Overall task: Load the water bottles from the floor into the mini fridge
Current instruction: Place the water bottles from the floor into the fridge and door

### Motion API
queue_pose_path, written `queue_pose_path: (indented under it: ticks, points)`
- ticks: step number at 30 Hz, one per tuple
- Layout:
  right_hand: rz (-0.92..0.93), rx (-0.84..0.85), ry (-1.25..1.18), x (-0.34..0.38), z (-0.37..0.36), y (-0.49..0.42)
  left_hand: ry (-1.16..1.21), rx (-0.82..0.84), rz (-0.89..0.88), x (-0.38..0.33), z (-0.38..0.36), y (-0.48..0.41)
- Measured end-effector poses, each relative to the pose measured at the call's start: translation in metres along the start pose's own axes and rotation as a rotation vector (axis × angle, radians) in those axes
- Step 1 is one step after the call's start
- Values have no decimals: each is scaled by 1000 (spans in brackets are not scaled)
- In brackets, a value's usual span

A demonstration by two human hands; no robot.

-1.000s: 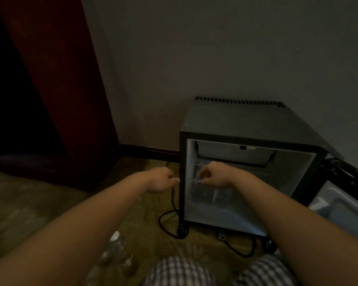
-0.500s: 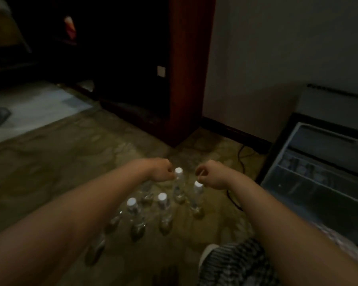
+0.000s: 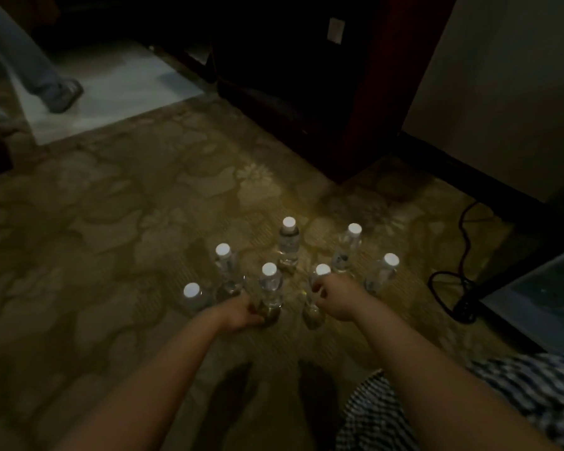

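- One grey trouser leg with a grey shoe (image 3: pixel 62 96), belonging to another person, stands on pale floor tiles (image 3: pixel 111 83), far up and to the left of the left hand.
- Seven clear plastic water bottles with white caps stand upright on the brown flower-patterned carpet (image 3: pixel 127 222), all of them outside the fridge.
- Closest on the left, the leftmost bottle (image 3: pixel 191 291) stands just left of the left hand, and the second bottle (image 3: pixel 223 258) stands just beyond that hand.
- Turned back-up, the left hand (image 3: pixel 241 312) meets the lower part of the third bottle (image 3: pixel 270 284); its fingers are hidden, so I cannot tell whether they grip.
- Beyond and between the two hands stands the fourth bottle (image 3: pixel 288 242).
- With curled fingers, the right hand (image 3: pixel 337 299) lies against the upper part of the fifth bottle (image 3: pixel 322 270); blur hides whether it truly clasps the bottle.
- Past the right hand stands the sixth bottle (image 3: pixel 349 245), and the seventh bottle (image 3: pixel 383 271) is just to its right.
- Far beyond the right hand rises a dark red wooden cabinet (image 3: pixel 372 92).
- Right of the right hand, a black power cable (image 3: pixel 466 309) coils on the carpet.
- Farther right, only a grey-blue corner of the mini fridge (image 3: pixel 541 288) shows.
- Under the right forearm lies black-and-white checked cloth (image 3: pixel 518 395).
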State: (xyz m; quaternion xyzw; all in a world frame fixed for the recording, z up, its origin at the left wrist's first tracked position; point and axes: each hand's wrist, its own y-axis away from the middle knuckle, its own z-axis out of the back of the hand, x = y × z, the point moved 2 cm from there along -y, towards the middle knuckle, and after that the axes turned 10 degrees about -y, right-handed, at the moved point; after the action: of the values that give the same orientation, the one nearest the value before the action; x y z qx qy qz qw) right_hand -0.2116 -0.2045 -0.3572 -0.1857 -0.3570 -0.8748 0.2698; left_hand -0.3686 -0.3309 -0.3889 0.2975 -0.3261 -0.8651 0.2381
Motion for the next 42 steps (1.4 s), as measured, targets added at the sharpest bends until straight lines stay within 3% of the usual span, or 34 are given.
queue_pose_path:
  ticks: [7, 14, 23, 28, 34, 37, 42]
  points:
    - [-90, -184, -12, -3, -2, -49, 248, -88, -76, -8, -32, -46]
    - [-76, -162, 91, -23, -15, -74, 371, -82, -164, -53, -50, -92]
    - [-37, -146, 124, -35, -16, -90, 489, -74, -174, -61, -59, -116]
    - [14, -87, 26, -36, 1, -71, 469, -79, -211, -65, -56, -107]
    - [123, -21, -64, -24, 42, -32, 512, -216, -282, -87, -58, -74]
    - [142, -46, -49, -23, 64, -6, 501, -298, -330, -109, -52, -56]
    - [175, -207, -49, -26, 110, 46, 442, -266, -477, -157, -25, -15]
